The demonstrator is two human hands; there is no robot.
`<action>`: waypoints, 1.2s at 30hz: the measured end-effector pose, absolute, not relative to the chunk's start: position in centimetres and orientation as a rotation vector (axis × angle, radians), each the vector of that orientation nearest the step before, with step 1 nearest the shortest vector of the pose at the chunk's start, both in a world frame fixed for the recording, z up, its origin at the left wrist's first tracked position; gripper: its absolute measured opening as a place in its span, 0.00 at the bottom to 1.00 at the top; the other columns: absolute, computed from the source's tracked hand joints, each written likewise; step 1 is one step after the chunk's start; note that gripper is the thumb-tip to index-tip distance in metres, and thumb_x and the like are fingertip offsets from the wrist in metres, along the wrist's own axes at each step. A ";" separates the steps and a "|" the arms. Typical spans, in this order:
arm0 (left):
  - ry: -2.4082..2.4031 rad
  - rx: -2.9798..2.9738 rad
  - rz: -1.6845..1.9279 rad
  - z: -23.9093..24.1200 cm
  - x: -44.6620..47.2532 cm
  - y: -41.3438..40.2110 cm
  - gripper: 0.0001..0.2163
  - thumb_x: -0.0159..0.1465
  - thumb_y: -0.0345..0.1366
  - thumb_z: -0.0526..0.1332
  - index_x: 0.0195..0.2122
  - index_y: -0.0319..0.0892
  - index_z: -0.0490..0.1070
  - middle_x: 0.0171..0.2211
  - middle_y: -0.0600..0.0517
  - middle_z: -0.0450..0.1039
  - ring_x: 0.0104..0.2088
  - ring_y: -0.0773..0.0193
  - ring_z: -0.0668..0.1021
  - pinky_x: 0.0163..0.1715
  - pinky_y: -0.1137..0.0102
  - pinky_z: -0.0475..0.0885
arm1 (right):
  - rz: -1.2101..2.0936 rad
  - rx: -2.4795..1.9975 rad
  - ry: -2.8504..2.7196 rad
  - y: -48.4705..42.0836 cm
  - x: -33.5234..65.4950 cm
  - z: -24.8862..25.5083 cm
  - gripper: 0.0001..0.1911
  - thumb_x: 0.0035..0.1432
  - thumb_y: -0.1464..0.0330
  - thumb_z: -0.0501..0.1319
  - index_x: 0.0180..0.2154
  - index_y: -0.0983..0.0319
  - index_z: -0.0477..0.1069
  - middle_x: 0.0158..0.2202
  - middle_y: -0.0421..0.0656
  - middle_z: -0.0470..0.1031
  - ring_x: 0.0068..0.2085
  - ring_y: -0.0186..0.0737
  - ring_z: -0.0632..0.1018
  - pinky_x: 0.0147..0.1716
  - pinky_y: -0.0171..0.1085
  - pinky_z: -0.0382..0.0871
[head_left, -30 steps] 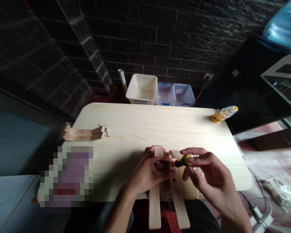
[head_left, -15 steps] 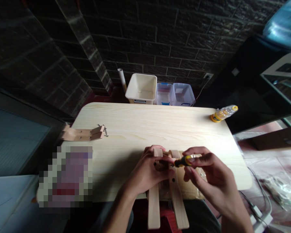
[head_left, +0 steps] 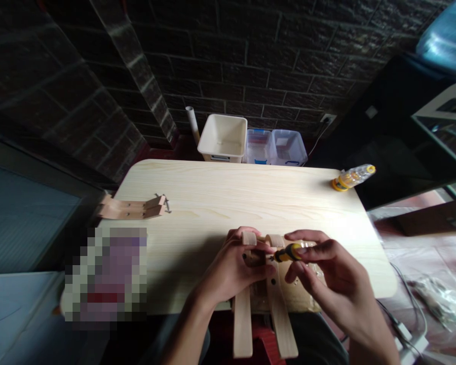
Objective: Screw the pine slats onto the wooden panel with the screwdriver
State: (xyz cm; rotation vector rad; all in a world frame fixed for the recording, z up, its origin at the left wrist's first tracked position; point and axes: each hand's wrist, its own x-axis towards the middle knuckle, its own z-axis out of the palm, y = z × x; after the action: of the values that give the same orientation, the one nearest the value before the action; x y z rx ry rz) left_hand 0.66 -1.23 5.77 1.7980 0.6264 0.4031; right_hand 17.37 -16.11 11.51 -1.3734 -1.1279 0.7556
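**Left hand** [head_left: 233, 271]: closed around the upper ends of two slats [head_left: 243, 324], thumb across the front, fingers wrapped behind. The slats lie side by side at the near edge of the table [head_left: 231, 197]. Their upper ends rest on the top and their lower ends hang off toward the person.

**Right hand** [head_left: 327, 274]: thumb and forefinger pinch the yellow and black handle of a screwdriver [head_left: 288, 252], the other fingers loosely curled below. The tool lies nearly level, its tip pointing left at the right slat, just beside the left thumb. Whether the tip sits in a screw head cannot be told, as the spot is small and shaded.

**Assessment:** the step appears to be driving a fastener into the slats.
- The shaft is best held square to the wood, pressed along its axis and turned in short twists from the fingertips.
- The left grip ought to brace the slats against that push.
- The left thumb lies close to the tip, and a slip would meet it. It is better moved off that line.

**Elsewhere:** a wooden part [head_left: 131, 208] at the left edge and a bottle [head_left: 351, 177] at the far right, both well apart from the work.
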 end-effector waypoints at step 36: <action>0.641 1.786 0.409 6.1 0.6 -1.3 0.13 0.56 0.44 0.79 0.42 0.52 0.87 0.55 0.46 0.78 0.58 0.45 0.78 0.66 0.50 0.70 | 0.678 -1.367 -1.128 -16.0 17.7 10.8 0.14 0.66 0.78 0.66 0.48 0.53 0.76 0.52 0.46 0.75 0.43 0.42 0.83 0.32 0.39 0.82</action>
State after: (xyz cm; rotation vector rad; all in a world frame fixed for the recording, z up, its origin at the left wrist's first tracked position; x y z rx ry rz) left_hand 0.62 -1.26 6.06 1.7865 0.6415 0.4090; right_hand 17.66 -15.99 10.79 -1.3674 -1.1284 0.6781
